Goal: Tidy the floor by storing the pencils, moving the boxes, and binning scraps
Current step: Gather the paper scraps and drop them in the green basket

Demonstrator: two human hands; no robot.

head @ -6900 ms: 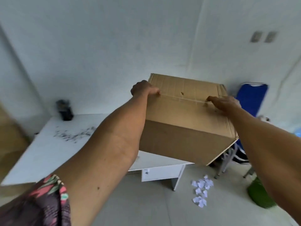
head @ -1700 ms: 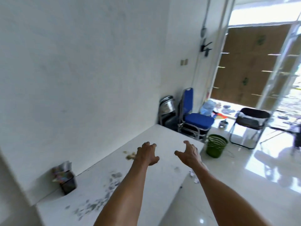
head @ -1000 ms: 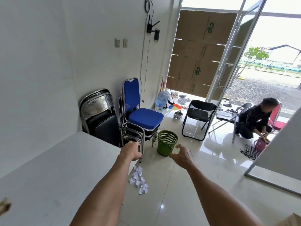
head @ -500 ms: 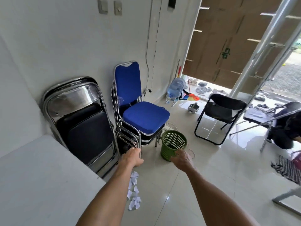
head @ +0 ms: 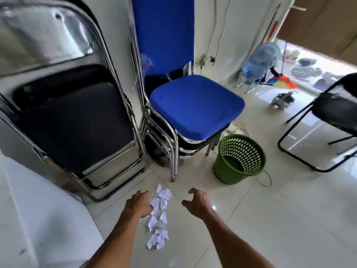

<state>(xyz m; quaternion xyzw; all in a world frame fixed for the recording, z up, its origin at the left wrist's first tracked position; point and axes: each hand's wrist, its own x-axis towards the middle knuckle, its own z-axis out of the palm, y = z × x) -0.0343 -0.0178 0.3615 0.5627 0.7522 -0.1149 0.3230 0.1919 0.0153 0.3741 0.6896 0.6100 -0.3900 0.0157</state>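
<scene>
I'm holding two grips, left hand (head: 139, 205) and right hand (head: 197, 200), released and curled, flanking about a dozen crumpled white paper scraps (head: 158, 213) lying on glossy floor tiles (head: 270, 219); one green perforated bin (head: 239, 159) is standing nearby.

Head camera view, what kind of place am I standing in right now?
Probably a small office or shop front room. Stacked blue chairs and folded chairs stand against the wall, a green wastebasket sits on the tiled floor, and a water jug lies near the doorway.
</scene>
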